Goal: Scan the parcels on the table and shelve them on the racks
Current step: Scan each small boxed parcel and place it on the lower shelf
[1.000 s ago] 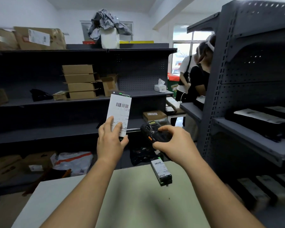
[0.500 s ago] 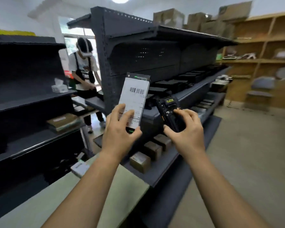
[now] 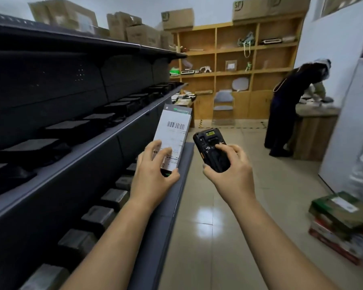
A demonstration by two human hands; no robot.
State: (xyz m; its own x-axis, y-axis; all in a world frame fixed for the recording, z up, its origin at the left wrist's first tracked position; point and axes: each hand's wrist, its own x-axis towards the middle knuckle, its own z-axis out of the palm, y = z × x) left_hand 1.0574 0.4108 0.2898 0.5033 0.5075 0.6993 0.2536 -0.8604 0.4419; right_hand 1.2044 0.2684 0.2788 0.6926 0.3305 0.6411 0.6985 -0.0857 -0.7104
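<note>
Two tiers of a long dark rack (image 3: 50, 84) are running down the left side, the upper shelf carrying a row of flat black packages (image 3: 29, 147) and the lower one a row of small grey boxes (image 3: 96, 216). Cardboard cartons (image 3: 134, 28) are sitting along its top. A wooden bookcase (image 3: 235, 73) is filling the far wall, and another person (image 3: 285, 114) is bending over a counter (image 3: 314, 122) at the right. A stack of printed boxes (image 3: 344, 227) is lying on the tiled floor near the right edge.

The left hand (image 3: 153, 174) is gripping the lower end of the parcel (image 3: 174, 135), a slim white-labelled box, with fingers across its face and the thumb under its bottom corner. The parcel is standing nearly upright with its barcode facing the camera, raised in the aisle just beside the rack's upper shelf edge and resting on no shelf. The right hand (image 3: 233, 172) is curling around the lower half of a black handheld scanner (image 3: 214, 151), whose top end is pointing up and away. Both hands are staying apart, with parcel and scanner near each other and not touching.
</note>
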